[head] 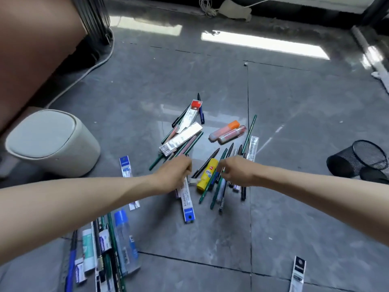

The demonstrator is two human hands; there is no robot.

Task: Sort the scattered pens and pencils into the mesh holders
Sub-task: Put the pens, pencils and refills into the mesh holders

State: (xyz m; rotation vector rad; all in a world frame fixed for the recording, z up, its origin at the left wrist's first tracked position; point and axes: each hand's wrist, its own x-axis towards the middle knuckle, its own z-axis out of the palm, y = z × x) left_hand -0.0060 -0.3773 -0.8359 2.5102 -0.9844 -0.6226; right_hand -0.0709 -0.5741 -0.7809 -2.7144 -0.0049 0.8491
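Your two hands reach into the middle heap of stationery on the grey tiled floor (294,218). Your left hand (175,172) curls its fingers over the top end of a long white packet (187,201) with a blue foot. Your right hand (236,171) hooks its fingers down among the green pencils (216,186), and the back of the hand hides whether they grip one or only touch. The mesh holders (357,161) lie tipped on their sides, well apart at your right.

The likeliest slip is a mixed grab. Pencils and a black pen (205,163) cross each other here, so a quick close of your right fingers may lift both kinds at once and spoil the sort. The packet is neither pen nor pencil. If you drag it out, it may sweep the yellow glue bottle (207,175) just beside it into the pencils. Round barrels on glossy tile look ready to roll once nudged. The holders pose a second hazard: lying on their sides, they may let anything dropped in slide out again, and light mesh may roll under a toss. Your left forearm passes close above the second heap (109,249) at lower left, and a low swing could scatter it.
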